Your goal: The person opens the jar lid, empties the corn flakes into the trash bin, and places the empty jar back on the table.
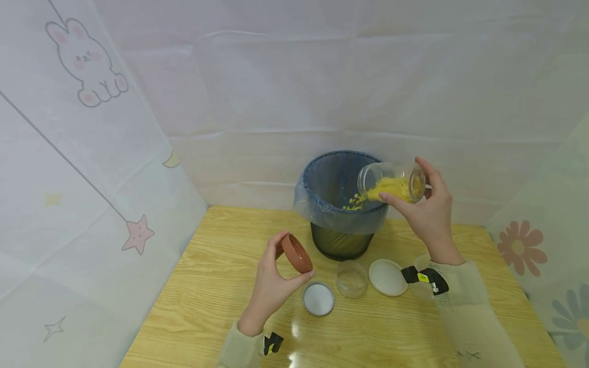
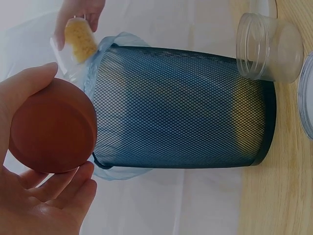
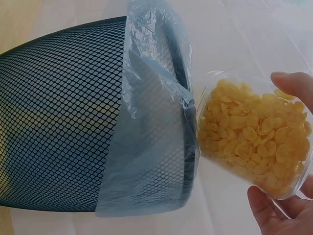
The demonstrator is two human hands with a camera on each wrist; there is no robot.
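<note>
My right hand (image 1: pixel 432 209) grips a clear plastic jar (image 1: pixel 385 171) by its base end, tipped on its side over the rim of a mesh bin (image 1: pixel 342 243). Yellow flakes (image 3: pixel 249 137) half fill the jar, and some spill from its mouth into the bin. A blue plastic bag (image 3: pixel 146 147) lines the bin and folds over its rim. In front and to the left, my left hand (image 1: pixel 271 281) holds a shallow, round reddish-brown dish (image 1: pixel 296 254) by its edge, between thumb and fingers. The dish's smooth underside (image 2: pixel 54 125) faces the left wrist camera.
On the wooden table (image 1: pixel 221 255), before the bin, stand a clear plastic jar (image 1: pixel 352 279), a white disc with a silver rim (image 1: pixel 318 299) and a white round lid (image 1: pixel 388 277). Behind the bin hangs a pale sheet (image 1: pixel 257 112); printed sheets flank the table.
</note>
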